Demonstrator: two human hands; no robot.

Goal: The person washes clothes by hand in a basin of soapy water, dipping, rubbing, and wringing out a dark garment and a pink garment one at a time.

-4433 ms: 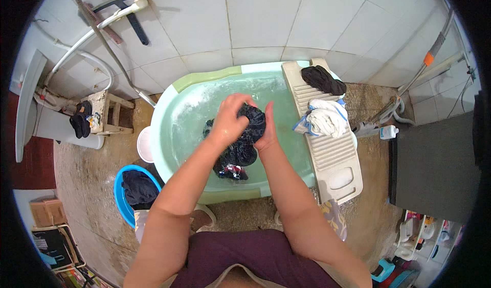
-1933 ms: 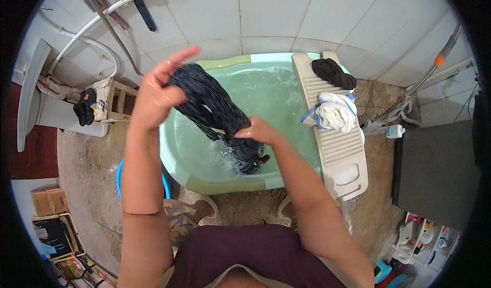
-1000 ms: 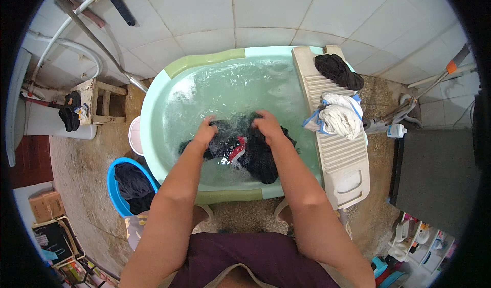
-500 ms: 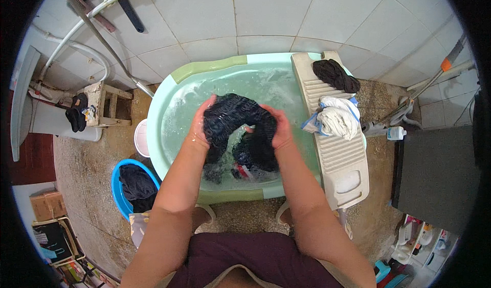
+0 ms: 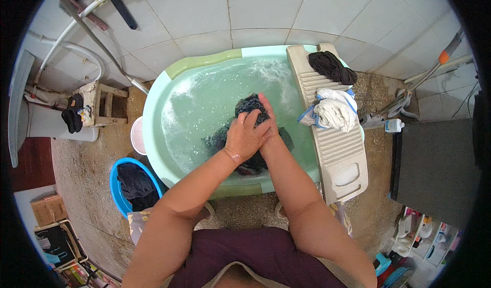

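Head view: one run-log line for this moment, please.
left hand over right hand | both press dark garment | in tub of water | washboard beside, white cloth on it

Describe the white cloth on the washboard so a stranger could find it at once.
Start at the pale green tub of water in the middle. A ribbed cream washboard lies across its right rim, and the white cloth sits bunched halfway along it. The only other bundle on the board, the dark cloth at its far end, is black.
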